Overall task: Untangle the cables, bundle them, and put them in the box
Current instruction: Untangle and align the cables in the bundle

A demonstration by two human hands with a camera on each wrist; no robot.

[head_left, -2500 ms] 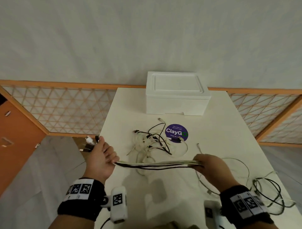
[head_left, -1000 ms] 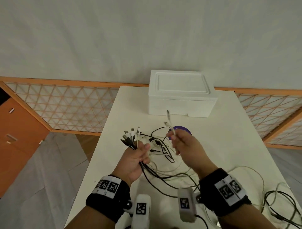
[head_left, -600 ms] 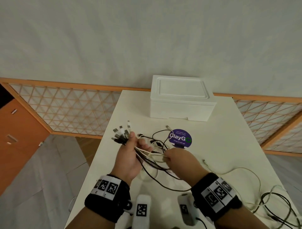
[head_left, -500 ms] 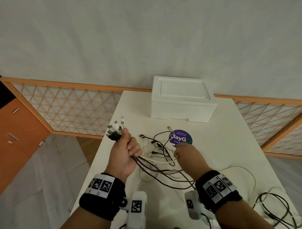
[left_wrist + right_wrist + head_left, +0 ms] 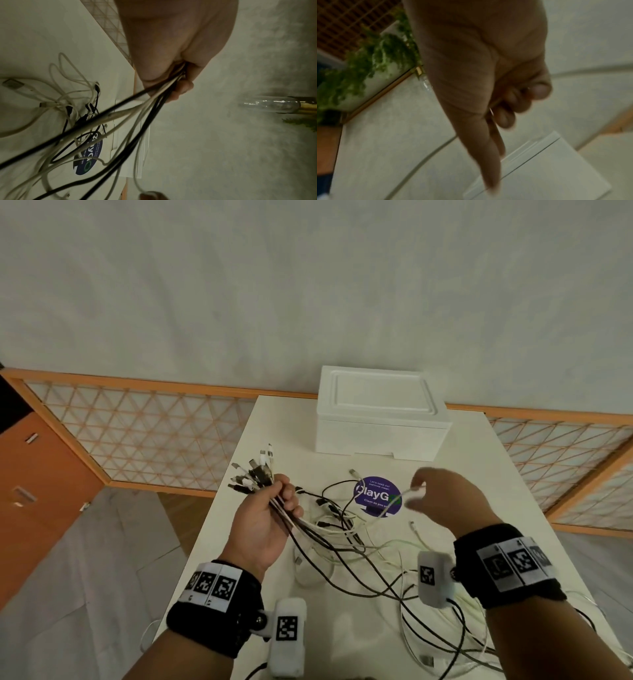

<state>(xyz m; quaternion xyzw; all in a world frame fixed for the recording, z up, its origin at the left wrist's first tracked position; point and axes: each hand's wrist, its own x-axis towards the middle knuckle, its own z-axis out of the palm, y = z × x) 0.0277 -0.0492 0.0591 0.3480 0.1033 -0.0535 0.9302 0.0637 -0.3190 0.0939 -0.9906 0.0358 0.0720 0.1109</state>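
Head view, nearest: loose cables [image 5: 421, 607] sprawl black and white over the white table [image 5: 486, 474]. Left of them the left hand [image 5: 263, 525] is clenched round a bundle of cable ends [image 5: 255, 475], plugs fanning out above the fist. To the right, the right hand [image 5: 445, 501] pinches one white cable [image 5: 394, 503] over a purple sticker [image 5: 376, 496]. Farthest, the white box [image 5: 380, 414] sits with its lid on.
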